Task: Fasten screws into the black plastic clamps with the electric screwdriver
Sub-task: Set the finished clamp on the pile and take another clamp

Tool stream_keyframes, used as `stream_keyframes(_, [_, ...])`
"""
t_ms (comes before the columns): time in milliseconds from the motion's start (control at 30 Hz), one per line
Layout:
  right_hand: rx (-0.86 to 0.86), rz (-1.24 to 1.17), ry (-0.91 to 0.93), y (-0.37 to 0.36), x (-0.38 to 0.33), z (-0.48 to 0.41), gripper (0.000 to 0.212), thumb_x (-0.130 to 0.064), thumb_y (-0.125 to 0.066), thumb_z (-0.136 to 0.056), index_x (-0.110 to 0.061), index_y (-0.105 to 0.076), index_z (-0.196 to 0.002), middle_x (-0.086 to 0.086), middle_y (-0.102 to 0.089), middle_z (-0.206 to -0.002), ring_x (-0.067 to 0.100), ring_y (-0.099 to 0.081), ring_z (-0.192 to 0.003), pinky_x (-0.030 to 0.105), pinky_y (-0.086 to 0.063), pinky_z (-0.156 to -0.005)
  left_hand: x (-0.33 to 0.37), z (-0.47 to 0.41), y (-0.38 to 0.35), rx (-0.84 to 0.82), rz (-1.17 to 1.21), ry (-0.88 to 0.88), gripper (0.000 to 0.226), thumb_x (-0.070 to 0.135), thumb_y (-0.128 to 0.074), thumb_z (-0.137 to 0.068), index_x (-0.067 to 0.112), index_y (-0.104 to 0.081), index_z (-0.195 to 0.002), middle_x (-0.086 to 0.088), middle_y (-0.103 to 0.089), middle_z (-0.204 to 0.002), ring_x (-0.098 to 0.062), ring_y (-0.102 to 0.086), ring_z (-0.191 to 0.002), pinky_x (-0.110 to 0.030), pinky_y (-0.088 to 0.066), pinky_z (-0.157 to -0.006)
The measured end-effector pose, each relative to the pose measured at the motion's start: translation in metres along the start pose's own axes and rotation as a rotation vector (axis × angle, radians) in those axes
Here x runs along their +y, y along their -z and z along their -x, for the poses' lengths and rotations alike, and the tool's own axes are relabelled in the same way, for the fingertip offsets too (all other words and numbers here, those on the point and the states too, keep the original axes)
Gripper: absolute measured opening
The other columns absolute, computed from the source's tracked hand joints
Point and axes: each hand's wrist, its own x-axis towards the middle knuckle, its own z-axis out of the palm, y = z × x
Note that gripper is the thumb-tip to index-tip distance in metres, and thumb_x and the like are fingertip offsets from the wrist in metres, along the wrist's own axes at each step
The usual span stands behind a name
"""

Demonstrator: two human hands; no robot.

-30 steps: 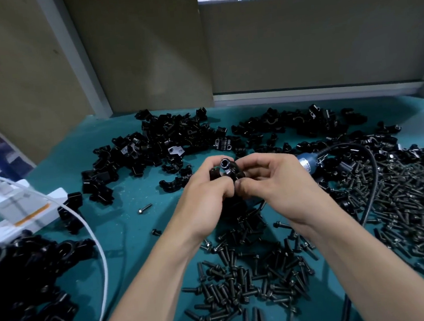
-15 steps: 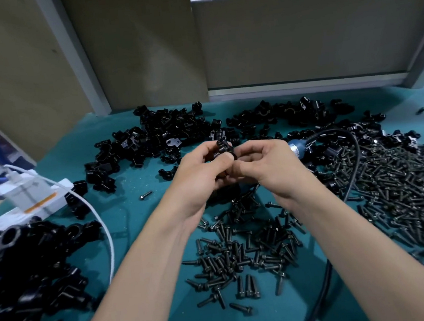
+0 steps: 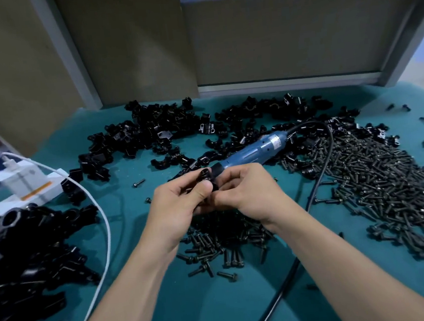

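My left hand (image 3: pixel 177 205) grips a black plastic clamp (image 3: pixel 205 175) at the middle of the table, thumb pressed on its near side. My right hand (image 3: pixel 247 189) pinches the same clamp from the right with curled fingers. Whether a screw sits in the clamp is hidden by the fingers. The blue electric screwdriver (image 3: pixel 251 152) lies on the mat just behind my hands, its black nose pointing at the clamp and its black cable (image 3: pixel 321 175) looping off to the right and back toward me.
Loose black clamps (image 3: pixel 151 135) are heaped across the back of the teal mat (image 3: pixel 121 202). Several screws (image 3: pixel 379 183) cover the right side and lie below my hands (image 3: pixel 221 239). More black clamps (image 3: pixel 26 256) pile at the left, beside a white power strip (image 3: pixel 24 183) with a white cable.
My hands have drawn slightly toward me with the clamp, uncovering most of the blue screwdriver behind them. Both hands keep hold of the clamp.
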Motion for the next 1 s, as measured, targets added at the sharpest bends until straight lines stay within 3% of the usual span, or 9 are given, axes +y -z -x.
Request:
stream_keyframes(133, [0.037, 0.195, 0.018, 0.002, 0.004, 0.002, 0.022, -0.029, -0.091, -0.064, -0.022, -0.077, -0.080, -0.004, -0.076, -0.072, 0.010, -0.070, -0.064, 0.035, -0.062, -0.069, -0.007, -0.001, -0.001, -0.020, -0.036, -0.001, 0.026, 0.008, -0.070, -0.094, 0.031, -0.083, -0.095, -0.005, -0.081, -0.097, -0.013, -0.076, -0.081, -0.020, -0.059, -0.066])
stream_keyframes(233, [0.031, 0.285, 0.040, 0.007, 0.001, 0.001, 0.023, -0.035, -0.093, -0.069, -0.027, -0.079, -0.085, -0.008, -0.077, -0.078, 0.012, -0.074, -0.074, 0.029, -0.060, -0.071, -0.008, -0.005, 0.000, -0.012, -0.056, -0.016, 0.023, 0.007, -0.068, -0.097, 0.026, -0.080, -0.103, -0.002, -0.081, -0.096, -0.010, -0.073, -0.079, -0.019, -0.057, -0.067])
stream_keyframes(333, [0.059, 0.609, 0.075, 0.020, -0.006, -0.002, 0.015, -0.035, -0.087, -0.078, -0.033, -0.073, -0.078, -0.015, -0.072, -0.076, 0.001, -0.068, -0.071, 0.015, -0.052, -0.062, -0.011, -0.010, 0.006, 0.068, 0.012, -0.009, 0.021, 0.009, -0.065, -0.098, 0.024, -0.078, -0.106, 0.006, -0.079, -0.092, -0.006, -0.065, -0.069, -0.020, -0.058, -0.068])
stream_keyframes(467, [-0.069, 0.945, 0.043, 0.026, -0.009, 0.002, 0.020, -0.038, -0.084, -0.084, -0.026, -0.071, -0.075, -0.006, -0.071, -0.072, 0.016, -0.068, -0.070, 0.035, -0.060, -0.069, -0.014, -0.013, 0.010, 0.101, 0.053, 0.006, 0.019, 0.015, -0.065, -0.098, 0.024, -0.080, -0.105, 0.008, -0.078, -0.092, -0.006, -0.061, -0.066, -0.022, -0.059, -0.067])
stream_keyframes(633, [-0.146, 0.961, 0.041, 0.022, -0.010, 0.003, 0.018, -0.035, -0.087, -0.080, -0.024, -0.073, -0.080, -0.002, -0.071, -0.073, 0.019, -0.069, -0.069, 0.036, -0.060, -0.068, -0.021, -0.012, 0.008, 0.095, -0.034, 0.003, 0.022, 0.017, -0.065, -0.100, 0.019, -0.077, -0.118, -0.001, -0.075, -0.110, -0.009, -0.060, -0.070, -0.022, -0.058, -0.068])
stream_keyframes(833, [-0.133, 0.985, 0.070, 0.019, -0.001, 0.005, 0.019, -0.035, -0.084, -0.082, -0.025, -0.070, -0.074, -0.008, -0.066, -0.069, 0.014, -0.063, -0.068, 0.029, -0.048, -0.061, -0.023, -0.013, 0.006, 0.097, -0.048, 0.015, 0.021, 0.015, -0.065, -0.100, 0.026, -0.079, -0.110, 0.004, -0.076, -0.101, -0.012, -0.061, -0.071, -0.021, -0.058, -0.068])
stream_keyframes(1000, [-0.130, 0.852, 0.074, 0.027, 0.000, -0.001, 0.021, -0.034, -0.082, -0.086, -0.024, -0.068, -0.073, -0.010, -0.058, -0.057, 0.007, -0.054, -0.055, 0.024, -0.040, -0.053, -0.022, -0.012, 0.006, 0.093, -0.041, 0.013, 0.024, 0.014, -0.065, -0.100, 0.032, -0.081, -0.101, 0.002, -0.077, -0.101, -0.010, -0.062, -0.069, -0.022, -0.059, -0.068])
